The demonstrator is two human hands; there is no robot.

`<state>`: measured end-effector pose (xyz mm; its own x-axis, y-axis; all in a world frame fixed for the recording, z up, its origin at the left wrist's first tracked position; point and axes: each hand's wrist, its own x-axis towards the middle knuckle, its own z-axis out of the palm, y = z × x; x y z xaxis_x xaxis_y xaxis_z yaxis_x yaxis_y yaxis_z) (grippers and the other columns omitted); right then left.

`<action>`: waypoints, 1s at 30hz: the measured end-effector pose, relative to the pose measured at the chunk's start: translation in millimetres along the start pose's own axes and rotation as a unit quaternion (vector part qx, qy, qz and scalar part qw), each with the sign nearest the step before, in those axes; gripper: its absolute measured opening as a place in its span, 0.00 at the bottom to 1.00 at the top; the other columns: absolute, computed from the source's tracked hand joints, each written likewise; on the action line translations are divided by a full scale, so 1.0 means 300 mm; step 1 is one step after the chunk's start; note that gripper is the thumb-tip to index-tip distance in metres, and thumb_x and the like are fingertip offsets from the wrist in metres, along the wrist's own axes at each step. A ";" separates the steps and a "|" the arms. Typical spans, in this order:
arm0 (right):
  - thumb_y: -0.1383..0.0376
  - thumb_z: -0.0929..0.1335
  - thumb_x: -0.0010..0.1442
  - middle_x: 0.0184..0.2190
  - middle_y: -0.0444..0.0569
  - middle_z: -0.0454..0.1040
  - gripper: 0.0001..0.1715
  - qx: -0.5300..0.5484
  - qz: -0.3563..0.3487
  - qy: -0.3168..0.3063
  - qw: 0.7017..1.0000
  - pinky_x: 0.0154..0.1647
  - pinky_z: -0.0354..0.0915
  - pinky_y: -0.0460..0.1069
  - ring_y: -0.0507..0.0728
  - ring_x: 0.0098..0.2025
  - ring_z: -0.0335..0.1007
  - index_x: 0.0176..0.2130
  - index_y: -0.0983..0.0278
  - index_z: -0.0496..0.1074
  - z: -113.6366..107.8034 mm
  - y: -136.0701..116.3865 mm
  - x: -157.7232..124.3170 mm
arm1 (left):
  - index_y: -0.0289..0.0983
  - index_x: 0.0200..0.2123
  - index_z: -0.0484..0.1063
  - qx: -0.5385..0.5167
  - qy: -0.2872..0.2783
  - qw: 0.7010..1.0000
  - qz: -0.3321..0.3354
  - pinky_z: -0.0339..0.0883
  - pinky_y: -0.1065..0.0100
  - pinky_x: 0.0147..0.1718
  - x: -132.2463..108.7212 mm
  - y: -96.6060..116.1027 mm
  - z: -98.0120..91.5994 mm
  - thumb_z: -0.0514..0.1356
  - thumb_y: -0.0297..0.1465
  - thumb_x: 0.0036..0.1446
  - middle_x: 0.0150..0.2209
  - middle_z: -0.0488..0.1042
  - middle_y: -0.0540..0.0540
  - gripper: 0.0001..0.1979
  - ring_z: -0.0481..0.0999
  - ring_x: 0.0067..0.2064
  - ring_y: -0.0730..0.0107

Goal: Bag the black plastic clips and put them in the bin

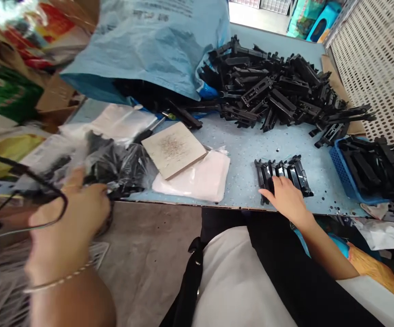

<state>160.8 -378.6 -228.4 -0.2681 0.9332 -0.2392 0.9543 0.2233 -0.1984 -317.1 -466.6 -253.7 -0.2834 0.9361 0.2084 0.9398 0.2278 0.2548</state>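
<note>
From my end of the head cam: speckled pale-blue tabletop [241,141], crinkly blue plastic bag [152,41], a square beige slab [173,147] with gritty specks lying on a smooth whitish pack [197,179]. Behind, there's a jagged heap of black parts [272,91].

My row of black parts [302,175] sits near the table's front edge, between the pack and the blue mesh basket [340,163]. They're slim, glossy and notched at the ends, lined up side by side. Each one's long axis runs front to back, the right-hand ones leaning left at the far end.

My right hand [287,197] lies over the row, thumb spread left; can't tell if it's gripping. My left hand [81,204] is blurry beside clear bags [130,165], fingers bent, and I can't tell what it's holding, if anything.
</note>
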 end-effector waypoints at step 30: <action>0.47 0.70 0.54 0.39 0.51 0.81 0.24 0.735 0.023 -0.202 0.647 0.40 0.70 0.50 0.58 0.41 0.75 0.42 0.61 0.74 0.170 -0.271 0.247 | 0.38 0.41 0.78 -0.131 -0.060 0.987 0.077 0.76 0.57 0.45 0.052 0.494 0.182 0.52 0.19 0.60 0.48 0.80 0.38 0.16 0.78 0.51 0.55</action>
<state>56.6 -342.0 -278.4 -0.5402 0.7130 -0.4470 -0.1138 -0.5882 -0.8007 -171.8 -403.7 -264.3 -0.1020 0.9827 0.1545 0.8835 0.0181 0.4681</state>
